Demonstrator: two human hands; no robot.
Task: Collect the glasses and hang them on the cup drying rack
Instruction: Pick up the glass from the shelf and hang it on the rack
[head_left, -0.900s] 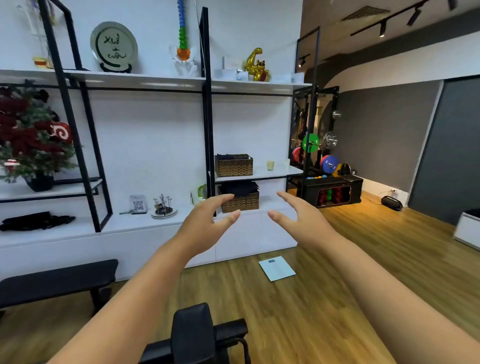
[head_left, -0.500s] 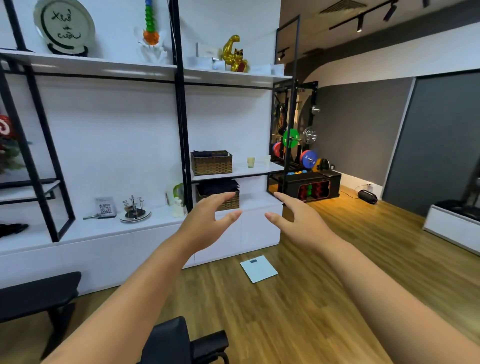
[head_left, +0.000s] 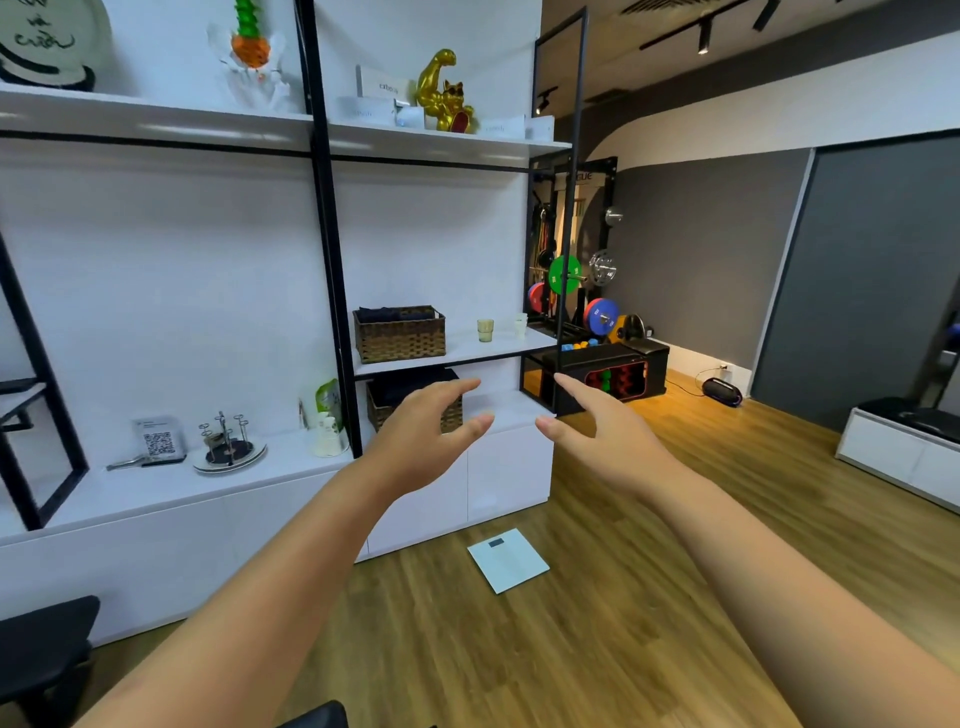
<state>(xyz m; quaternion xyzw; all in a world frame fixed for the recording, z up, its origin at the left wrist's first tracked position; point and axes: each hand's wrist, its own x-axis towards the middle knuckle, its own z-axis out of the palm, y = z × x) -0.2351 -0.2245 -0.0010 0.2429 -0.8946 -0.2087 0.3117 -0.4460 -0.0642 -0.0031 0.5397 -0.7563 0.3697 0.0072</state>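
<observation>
Well apart from shelf-edge glasses (head_left: 484, 330), left hand (head_left: 415, 441) and right hand (head_left: 605, 441) hang empty, fingers spread

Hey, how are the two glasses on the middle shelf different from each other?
The green glass is tinted yellow-green; the pale glass looks whitish and clear. The green glass stands nearer the wicker basket, the pale glass nearer the shelf's right end. Both stand upright, apart, and untouched.

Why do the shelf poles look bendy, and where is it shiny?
Head view: the wide lens tilts the black shelf poles; ceiling light streaks glare on the top shelf; a warm glow hits the wooden floor; the small glasses look soft.
</observation>
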